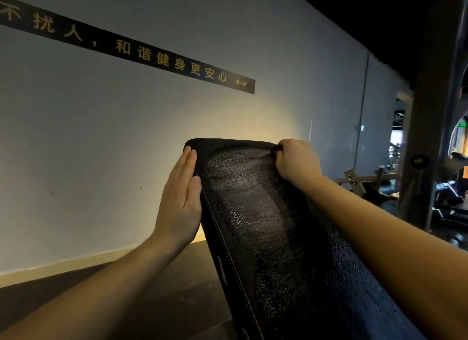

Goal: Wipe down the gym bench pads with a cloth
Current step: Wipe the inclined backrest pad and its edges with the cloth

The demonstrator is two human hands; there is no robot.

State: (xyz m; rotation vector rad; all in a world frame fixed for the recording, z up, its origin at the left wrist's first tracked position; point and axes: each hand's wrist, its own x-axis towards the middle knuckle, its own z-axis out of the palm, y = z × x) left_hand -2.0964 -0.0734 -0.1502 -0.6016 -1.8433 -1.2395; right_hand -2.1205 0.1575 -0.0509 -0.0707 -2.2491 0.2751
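Your L hand (181,200) lies flat, fingers straight & together, palm pressed against the left edge of the bench pad (266,225). Your R hand (295,159) is curled into a fist at the pad's top right corner, gripping a small dark wad, prob. the cloth (276,149); most of it is hidden. The pad is black, cracked and tilted up toward the grey wall (101,137), w/ smear streaks across its upper part. A black strip (157,58) w/ yellow characters runs along the wall.
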